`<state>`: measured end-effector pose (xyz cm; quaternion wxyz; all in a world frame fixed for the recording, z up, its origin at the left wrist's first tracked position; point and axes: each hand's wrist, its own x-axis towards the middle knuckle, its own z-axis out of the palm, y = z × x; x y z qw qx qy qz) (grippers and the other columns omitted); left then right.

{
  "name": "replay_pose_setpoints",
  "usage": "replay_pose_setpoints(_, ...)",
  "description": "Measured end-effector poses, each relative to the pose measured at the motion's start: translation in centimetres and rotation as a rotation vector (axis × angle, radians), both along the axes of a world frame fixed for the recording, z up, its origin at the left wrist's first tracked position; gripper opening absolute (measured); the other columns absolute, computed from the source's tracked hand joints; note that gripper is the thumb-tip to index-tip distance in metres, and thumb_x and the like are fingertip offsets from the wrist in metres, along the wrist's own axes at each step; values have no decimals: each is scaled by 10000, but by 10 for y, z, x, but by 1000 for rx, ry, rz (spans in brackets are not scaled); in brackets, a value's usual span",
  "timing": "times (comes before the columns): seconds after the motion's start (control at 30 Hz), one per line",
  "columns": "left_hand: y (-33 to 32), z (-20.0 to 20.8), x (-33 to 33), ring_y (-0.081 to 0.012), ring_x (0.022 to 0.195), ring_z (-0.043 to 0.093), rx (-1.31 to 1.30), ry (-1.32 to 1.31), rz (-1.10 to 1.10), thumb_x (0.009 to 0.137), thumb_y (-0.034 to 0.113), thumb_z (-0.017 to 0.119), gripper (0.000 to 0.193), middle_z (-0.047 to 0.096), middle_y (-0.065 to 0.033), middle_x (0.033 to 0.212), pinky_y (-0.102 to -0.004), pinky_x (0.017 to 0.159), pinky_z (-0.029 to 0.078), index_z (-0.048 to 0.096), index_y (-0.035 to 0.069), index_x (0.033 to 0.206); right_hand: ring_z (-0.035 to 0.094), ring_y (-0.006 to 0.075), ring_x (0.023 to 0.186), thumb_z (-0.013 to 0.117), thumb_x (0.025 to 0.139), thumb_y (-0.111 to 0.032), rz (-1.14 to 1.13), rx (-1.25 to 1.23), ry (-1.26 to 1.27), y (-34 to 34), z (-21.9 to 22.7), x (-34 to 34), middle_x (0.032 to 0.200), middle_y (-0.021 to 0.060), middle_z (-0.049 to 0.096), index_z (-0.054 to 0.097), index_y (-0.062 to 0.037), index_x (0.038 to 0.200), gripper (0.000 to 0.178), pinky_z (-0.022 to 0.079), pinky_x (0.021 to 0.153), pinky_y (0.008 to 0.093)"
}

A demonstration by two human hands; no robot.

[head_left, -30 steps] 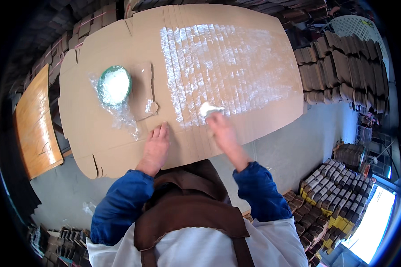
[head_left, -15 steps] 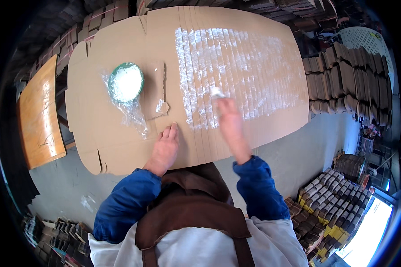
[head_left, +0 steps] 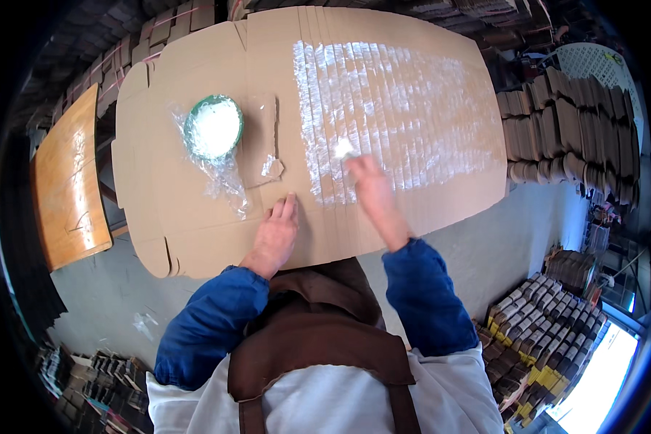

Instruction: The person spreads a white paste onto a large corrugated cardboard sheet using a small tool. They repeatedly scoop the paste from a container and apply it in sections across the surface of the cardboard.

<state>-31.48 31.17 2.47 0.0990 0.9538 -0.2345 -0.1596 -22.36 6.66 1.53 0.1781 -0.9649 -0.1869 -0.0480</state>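
In my right hand (head_left: 373, 189) is a small brush (head_left: 345, 148), its tip covered in white paste and a little blurred. The tip is on a row of overlapping cardboard strips (head_left: 405, 108) streaked with the same wet white paste. My left hand (head_left: 276, 230) lies on the bare cardboard left of the strips, with its fingers stretched forward and empty. Beyond it stands a round green-rimmed tub (head_left: 214, 127) of white paste, with crumpled clear plastic film (head_left: 226, 184) around its base. Beside the tub lies a torn cardboard piece (head_left: 262, 137) with a smear of paste.
A large cardboard sheet (head_left: 148, 181) covers the work surface under everything. Stacks of dark cardboard pieces (head_left: 557, 130) stand close on the right, near a pale perforated basket (head_left: 593, 61). At the left leans an orange-brown board (head_left: 71, 181). More bundles (head_left: 546, 318) sit on the floor at lower right.
The right hand and brush have shifted slightly over the pasted strips. The whole scene sits a little further right in view; my left hand stays at its place on the cardboard.
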Motion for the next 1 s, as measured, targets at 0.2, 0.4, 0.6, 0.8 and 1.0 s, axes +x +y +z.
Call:
replay_pose_setpoints(0.2, 0, 1, -1, -295, 1289, 453, 30, -13, 6, 836, 103, 601, 582, 395, -189, 1484, -390, 1024, 462, 477, -107, 1364, 639, 339, 849, 590, 825, -18, -119, 36, -2, 8, 10, 39, 1008, 98, 559, 609, -160, 1097, 308, 549, 707, 467)
replay_pose_setpoints(0.4, 3, -3, 0, -272, 1302, 450, 47, -19, 22, 879, 213, 649, 593, 424, -151, 1465, -386, 1052, 442, 477, -80, 1365, 629, 346, 850, 586, 839, -28, -42, 41, 12, 37, 19, 42, 1026, 109, 565, 626, -122, 1064, 247, 547, 734, 472)
replay_pose_setpoints(0.6, 6, -8, -4, -278, 1303, 445, 52, -39, 25, 885, 217, 642, 590, 420, -152, 1464, -387, 1054, 442, 478, -80, 1368, 653, 356, 906, 615, 848, -61, -105, 73, 110, 43, 25, 67, 1048, 125, 586, 639, -125, 1102, 263, 550, 766, 487)
replay_pose_setpoints(0.8, -1, -3, -4, -307, 1262, 476, -83, -46, 55, 850, 72, 563, 456, 433, -192, 1444, -395, 1024, 461, 561, -117, 1265, 654, 388, 895, 620, 862, -77, -121, 86, 74, 35, 15, 85, 1047, 127, 604, 647, -123, 1122, 266, 543, 787, 500)
replay_pose_setpoints(1.0, -2, -10, -7, -300, 1252, 481, -87, -76, 74, 850, 73, 568, 456, 437, -188, 1435, -394, 1019, 460, 561, -114, 1265, 639, 374, 933, 635, 843, -25, -78, 47, 175, 38, 17, 77, 1051, 156, 625, 664, -81, 1119, 283, 529, 788, 476)
